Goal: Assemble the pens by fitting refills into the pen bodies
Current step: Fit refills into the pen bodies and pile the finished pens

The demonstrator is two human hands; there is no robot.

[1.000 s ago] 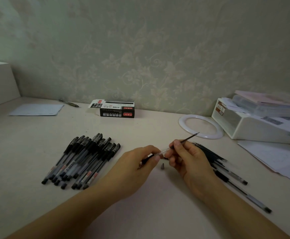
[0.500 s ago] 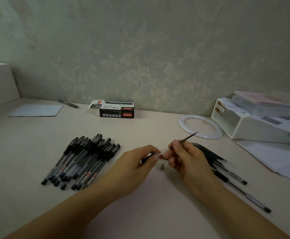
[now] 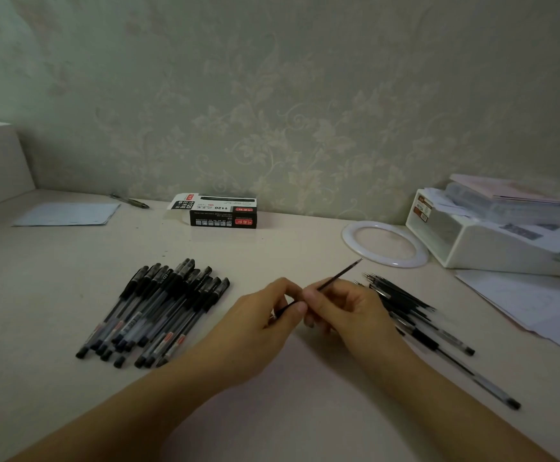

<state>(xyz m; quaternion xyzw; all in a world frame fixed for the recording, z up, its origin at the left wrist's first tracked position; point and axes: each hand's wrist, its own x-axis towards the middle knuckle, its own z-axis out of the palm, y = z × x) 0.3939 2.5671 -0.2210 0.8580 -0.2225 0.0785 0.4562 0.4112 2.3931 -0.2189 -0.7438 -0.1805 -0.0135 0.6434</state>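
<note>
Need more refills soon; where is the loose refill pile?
In the head view, the refill pile lies on the table right of the right hand, in front of the white ring.

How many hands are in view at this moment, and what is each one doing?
2. The left hand pinches the lower end of a thin refill at table centre; the right hand pinches the same refill higher up, beside the loose refill pile.

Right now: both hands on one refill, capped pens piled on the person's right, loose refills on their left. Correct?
Sides are swapped. The head view shows the capped pens piled on the person's left and the loose refills on their right. Left hand and right hand do both hold one refill.
</note>
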